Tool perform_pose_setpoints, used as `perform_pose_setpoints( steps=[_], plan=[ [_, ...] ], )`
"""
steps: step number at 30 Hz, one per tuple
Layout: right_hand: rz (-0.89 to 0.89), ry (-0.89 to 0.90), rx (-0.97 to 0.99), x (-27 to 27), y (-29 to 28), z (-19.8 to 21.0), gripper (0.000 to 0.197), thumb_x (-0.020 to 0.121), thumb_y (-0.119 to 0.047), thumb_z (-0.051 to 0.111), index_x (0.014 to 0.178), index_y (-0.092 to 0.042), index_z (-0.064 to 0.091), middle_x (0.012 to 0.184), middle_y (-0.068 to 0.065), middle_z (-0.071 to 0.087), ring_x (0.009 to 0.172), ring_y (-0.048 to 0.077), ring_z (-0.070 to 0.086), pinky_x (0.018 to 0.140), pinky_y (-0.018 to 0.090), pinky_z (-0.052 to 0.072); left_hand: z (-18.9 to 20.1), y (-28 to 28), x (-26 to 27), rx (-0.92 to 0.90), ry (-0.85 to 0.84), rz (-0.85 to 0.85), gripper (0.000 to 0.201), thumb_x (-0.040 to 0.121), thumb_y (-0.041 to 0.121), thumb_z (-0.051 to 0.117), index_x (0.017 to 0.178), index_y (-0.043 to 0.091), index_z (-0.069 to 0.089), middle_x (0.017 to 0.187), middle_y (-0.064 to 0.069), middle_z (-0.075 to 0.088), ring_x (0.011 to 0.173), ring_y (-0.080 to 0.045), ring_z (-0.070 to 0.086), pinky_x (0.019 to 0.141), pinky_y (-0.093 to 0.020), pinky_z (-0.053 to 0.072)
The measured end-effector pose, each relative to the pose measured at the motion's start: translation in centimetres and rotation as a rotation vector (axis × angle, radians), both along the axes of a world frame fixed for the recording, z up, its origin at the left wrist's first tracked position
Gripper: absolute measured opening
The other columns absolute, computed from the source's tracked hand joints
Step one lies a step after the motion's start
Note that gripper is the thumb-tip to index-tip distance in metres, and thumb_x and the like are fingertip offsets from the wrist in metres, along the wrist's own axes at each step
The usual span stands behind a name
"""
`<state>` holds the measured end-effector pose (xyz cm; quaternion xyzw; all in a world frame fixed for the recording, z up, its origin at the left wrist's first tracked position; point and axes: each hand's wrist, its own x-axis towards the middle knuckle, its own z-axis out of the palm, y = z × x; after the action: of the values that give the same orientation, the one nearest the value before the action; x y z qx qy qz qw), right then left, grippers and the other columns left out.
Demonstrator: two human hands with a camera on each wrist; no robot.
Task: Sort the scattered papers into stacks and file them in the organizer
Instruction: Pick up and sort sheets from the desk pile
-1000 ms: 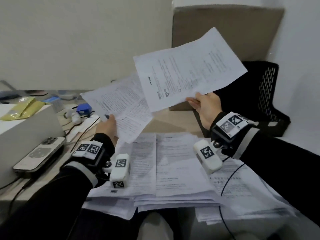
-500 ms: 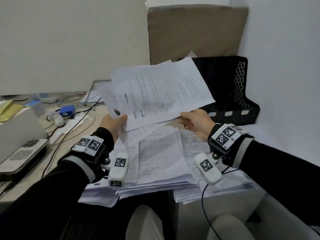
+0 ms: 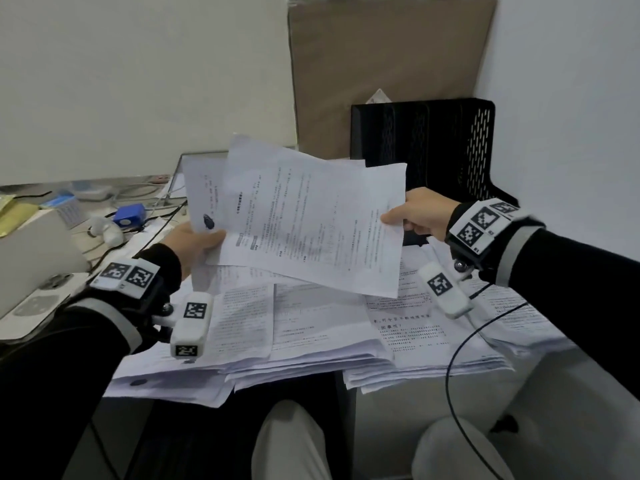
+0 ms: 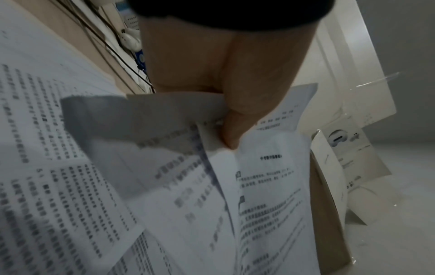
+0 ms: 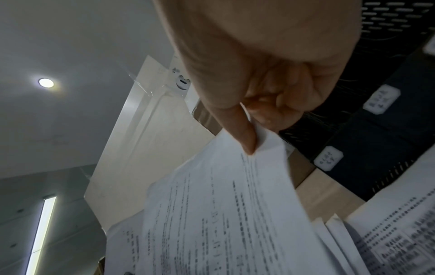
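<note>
A few printed white sheets (image 3: 311,223) hang in the air above the desk, overlapped into one loose bundle. My left hand (image 3: 197,242) pinches their left edge, the thumb (image 4: 237,128) lying on top of the paper (image 4: 266,186). My right hand (image 3: 408,216) pinches the right edge of the top sheet (image 5: 212,214) between thumb and forefinger. Beneath them several messy piles of papers (image 3: 311,327) cover the desk. The black mesh organizer (image 3: 436,147) stands at the back right, just behind my right hand; its white-labelled trays (image 5: 381,100) show in the right wrist view.
A brown board (image 3: 388,64) leans on the wall behind the organizer. On the left lie cables, a blue device (image 3: 130,214), white earbuds (image 3: 107,230) and a grey box (image 3: 38,271) with a phone on it. My knees (image 3: 291,441) are under the desk's front edge.
The two separately held sheets have come together: my right hand brought its sheet down and left onto the left hand's sheet, and both hands sank toward the desk. The view swung right.
</note>
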<state>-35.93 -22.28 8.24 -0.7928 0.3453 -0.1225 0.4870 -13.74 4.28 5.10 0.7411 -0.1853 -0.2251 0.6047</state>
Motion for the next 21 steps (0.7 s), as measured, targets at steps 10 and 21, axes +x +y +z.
perform_pose_setpoints(
  steps=[10,21],
  plan=[
    [-0.235,-0.309,0.586,-0.9,1.4,-3.3,0.006,0.092,0.007,0.047,0.09,0.003,0.051,0.053,0.009,0.067,0.045,0.009,0.066,0.047,0.012,0.052,-0.2,2.9,3.8,0.233,-0.111,0.658,0.05,0.099,0.02,0.036,0.141,-0.007,0.033,0.148,-0.019,0.036,0.137,-0.031,0.036,0.111,-0.033,0.025],
    [-0.244,-0.323,0.654,-1.0,8.8,-8.7,0.065,0.092,0.013,0.029,0.15,-0.005,0.006,0.151,0.025,0.024,0.055,0.019,0.071,0.054,0.022,0.059,-0.2,2.9,0.5,0.263,-0.122,0.585,0.049,0.099,0.023,0.032,0.139,-0.005,0.037,0.147,-0.02,0.039,0.135,-0.032,0.038,0.108,-0.032,0.028]
  ],
)
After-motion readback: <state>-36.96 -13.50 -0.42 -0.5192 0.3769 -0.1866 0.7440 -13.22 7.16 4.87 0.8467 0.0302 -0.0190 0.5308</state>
